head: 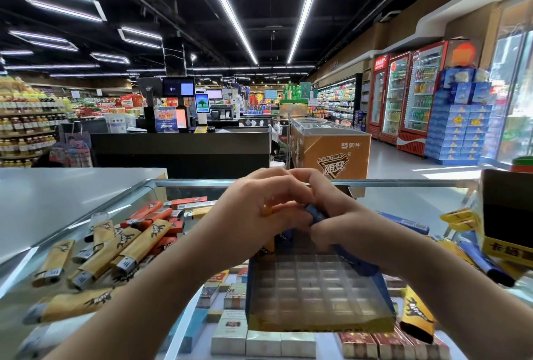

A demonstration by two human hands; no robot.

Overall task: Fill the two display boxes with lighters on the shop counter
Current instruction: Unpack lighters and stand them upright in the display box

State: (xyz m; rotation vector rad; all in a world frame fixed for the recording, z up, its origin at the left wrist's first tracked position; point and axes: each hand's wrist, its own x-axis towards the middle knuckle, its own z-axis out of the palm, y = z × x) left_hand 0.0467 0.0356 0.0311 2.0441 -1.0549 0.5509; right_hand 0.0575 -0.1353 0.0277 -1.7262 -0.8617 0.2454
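Note:
A display box (320,290) with a grid of empty slots lies on the glass counter (403,204) in front of me. Both hands meet above its far edge. My left hand (259,209) curls around a yellow lighter (267,209). My right hand (343,224) pinches a blue lighter (315,213). A few lighters stand at the box's far-left corner, partly hidden by my hands. Loose yellow lighters (115,247) and orange lighters (150,212) lie in a pile at the left. A second box (507,215), yellow and black, stands at the right edge.
More blue lighters (484,264) and yellow lighters (415,313) lie at the right of the grid box. Cigarette packs (259,342) show under the glass. A white counter (57,198) adjoins at the left. Checkout desks, a freezer and drink fridges stand beyond.

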